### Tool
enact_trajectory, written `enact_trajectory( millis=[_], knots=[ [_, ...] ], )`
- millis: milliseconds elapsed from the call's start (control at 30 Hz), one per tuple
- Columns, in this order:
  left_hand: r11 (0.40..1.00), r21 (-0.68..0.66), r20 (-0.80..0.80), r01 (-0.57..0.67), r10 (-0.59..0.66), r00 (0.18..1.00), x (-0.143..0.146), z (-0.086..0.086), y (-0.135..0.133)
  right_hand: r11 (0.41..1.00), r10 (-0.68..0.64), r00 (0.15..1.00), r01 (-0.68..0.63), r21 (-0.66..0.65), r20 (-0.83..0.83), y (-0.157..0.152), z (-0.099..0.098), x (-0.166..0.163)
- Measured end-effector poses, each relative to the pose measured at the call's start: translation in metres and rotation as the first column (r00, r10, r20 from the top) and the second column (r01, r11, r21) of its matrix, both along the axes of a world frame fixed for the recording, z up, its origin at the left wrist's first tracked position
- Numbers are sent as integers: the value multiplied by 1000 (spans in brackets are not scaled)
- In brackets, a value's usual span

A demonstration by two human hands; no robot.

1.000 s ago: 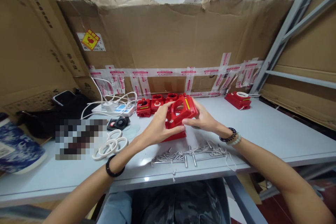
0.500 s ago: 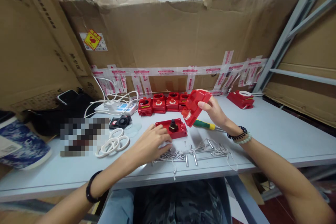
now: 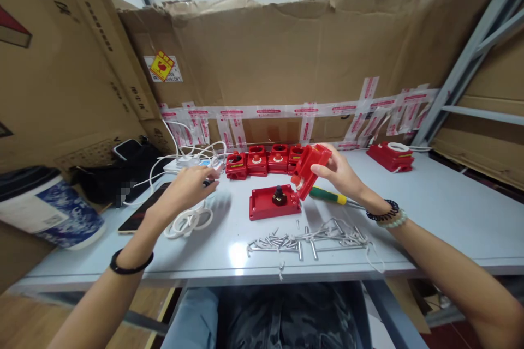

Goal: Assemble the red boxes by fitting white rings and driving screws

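Observation:
My right hand [image 3: 339,173] grips a red plastic cover [image 3: 310,168], tilted up on edge above the table. Just left of it a red base plate [image 3: 270,204] with a black knob lies flat on the table. My left hand [image 3: 186,188] hovers over the white rings [image 3: 189,221] at the left, fingers curled; whether it holds anything I cannot tell. A green-and-yellow screwdriver [image 3: 327,195] lies under my right wrist. Several silver screws [image 3: 303,240] are scattered near the front edge.
A row of red units [image 3: 262,162] stands at the back, another red unit [image 3: 391,155] at the far right. A white power strip with cables [image 3: 184,162], a phone [image 3: 139,208], a black bag [image 3: 110,177] and a blue-white container [image 3: 45,204] sit left. Cardboard walls surround the table [image 3: 429,212].
The red cover was lifted off the base and carried right by my right hand. My left hand let go of the base and moved left to the white rings.

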State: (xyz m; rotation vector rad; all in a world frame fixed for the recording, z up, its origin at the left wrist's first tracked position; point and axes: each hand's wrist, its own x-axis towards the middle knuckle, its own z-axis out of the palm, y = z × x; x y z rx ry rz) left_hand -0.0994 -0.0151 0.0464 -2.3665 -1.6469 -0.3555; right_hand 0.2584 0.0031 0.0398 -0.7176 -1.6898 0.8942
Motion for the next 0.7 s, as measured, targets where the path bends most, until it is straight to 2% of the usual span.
enact_trajectory(
  millis=[100, 200, 333, 500, 700],
  knots=[
    [992, -53, -68, -116, 112, 991, -29, -8, 14, 1000, 24, 999, -24, -4, 22, 0, -2, 0],
    [980, -74, -82, -186, 180, 980, -44, -14, 16, 1000, 22, 998, -22, -1, 60, -3, -1, -1],
    [991, -109, 58, -80, 87, 995, -56, -20, -12, 1000, 10, 995, -11, 11, 101, -7, 2, -2],
    [980, -185, 136, -75, 101, 986, -64, -30, -54, 999, 29, 989, -32, 19, 143, -10, 3, -3],
    [978, -207, 228, 10, 38, 973, -57, -37, -67, 997, 58, 983, -66, 40, 173, -13, 3, -5]
  ],
)
